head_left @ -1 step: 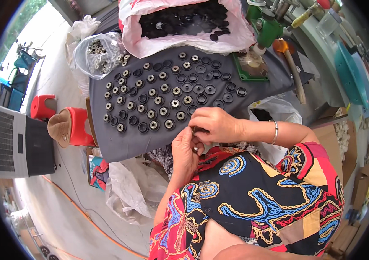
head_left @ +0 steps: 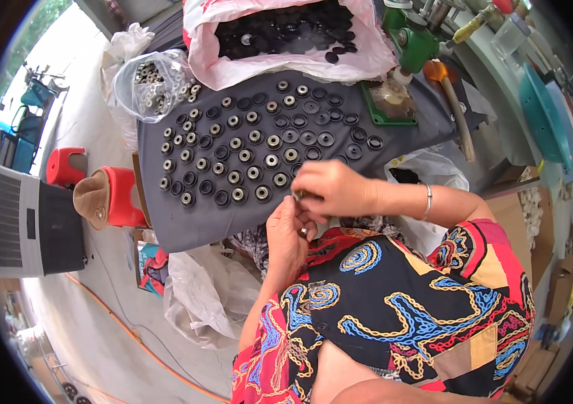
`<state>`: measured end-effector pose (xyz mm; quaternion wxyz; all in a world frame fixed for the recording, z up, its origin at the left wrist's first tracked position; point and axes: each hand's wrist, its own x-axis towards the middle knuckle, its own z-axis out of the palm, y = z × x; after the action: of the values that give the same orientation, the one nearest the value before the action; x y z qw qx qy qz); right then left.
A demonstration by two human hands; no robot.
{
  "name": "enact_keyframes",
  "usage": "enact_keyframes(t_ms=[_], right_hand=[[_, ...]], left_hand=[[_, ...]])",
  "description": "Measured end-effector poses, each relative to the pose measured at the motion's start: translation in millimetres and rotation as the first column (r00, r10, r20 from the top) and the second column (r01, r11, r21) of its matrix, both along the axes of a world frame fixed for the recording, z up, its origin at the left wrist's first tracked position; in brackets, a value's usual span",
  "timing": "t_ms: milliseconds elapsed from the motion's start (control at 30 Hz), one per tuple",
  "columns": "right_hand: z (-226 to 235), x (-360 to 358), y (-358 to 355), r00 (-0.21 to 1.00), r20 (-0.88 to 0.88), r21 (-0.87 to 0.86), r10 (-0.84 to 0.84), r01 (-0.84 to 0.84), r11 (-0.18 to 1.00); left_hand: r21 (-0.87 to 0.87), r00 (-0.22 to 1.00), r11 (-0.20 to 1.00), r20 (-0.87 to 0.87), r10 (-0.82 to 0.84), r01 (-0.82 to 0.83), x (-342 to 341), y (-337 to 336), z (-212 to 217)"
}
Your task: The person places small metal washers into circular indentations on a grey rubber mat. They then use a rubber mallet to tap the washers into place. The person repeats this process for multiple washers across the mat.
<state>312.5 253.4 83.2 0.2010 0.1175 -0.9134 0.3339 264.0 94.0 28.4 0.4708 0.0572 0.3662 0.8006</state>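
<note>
Just past the near edge of the grey-covered table [head_left: 199,225], my hands meet fingertip to fingertip. My left hand [head_left: 288,232] has its fingers closed, thumb pointing up. My right hand [head_left: 333,188] reaches over from the right with bent fingers pinched together. Between the fingertips is something small and dark with a slight shine; the fingers mostly cover it. Beyond them, black plastic rings [head_left: 222,197] lie in loose rows on the cloth. Many have a metal bearing [head_left: 263,193] seated inside. Toward the right are several flat black discs [head_left: 326,139].
At the back lies a white sack [head_left: 205,71] of black round parts. A clear bag [head_left: 127,84] of metal bearings stands at the left back. Back right are a green hand press [head_left: 415,47] and a wooden-handled hammer [head_left: 460,121]. A red stool [head_left: 125,198] sits left of the table.
My right hand has shifted slightly up and left, its fingers blurred by motion. My left hand stays almost in place. The parts on the table have not visibly moved.
</note>
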Motion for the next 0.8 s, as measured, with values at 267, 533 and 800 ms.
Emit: enact_keyframes(t_ms=[267,533,800], right_hand=[[5.4,-74.1,120.5,0.915,0.162,0.307,-0.370,0.310,0.900],[-11.3,-94.2,138.4,0.845,0.305,0.487,-0.440,0.259,0.834],[-7.7,-97.5,130.2,0.844,0.311,0.534,-0.436,0.224,0.815]], left_hand=[[0.037,0.997,0.999,0.060,0.038,-0.041,-6.1,-8.3,1.2],[0.033,0.994,0.997,0.082,0.068,-0.071,-8.9,-14.3,-0.5],[0.014,0.995,0.997,0.063,0.075,-0.076,-7.3,-13.3,0.2]])
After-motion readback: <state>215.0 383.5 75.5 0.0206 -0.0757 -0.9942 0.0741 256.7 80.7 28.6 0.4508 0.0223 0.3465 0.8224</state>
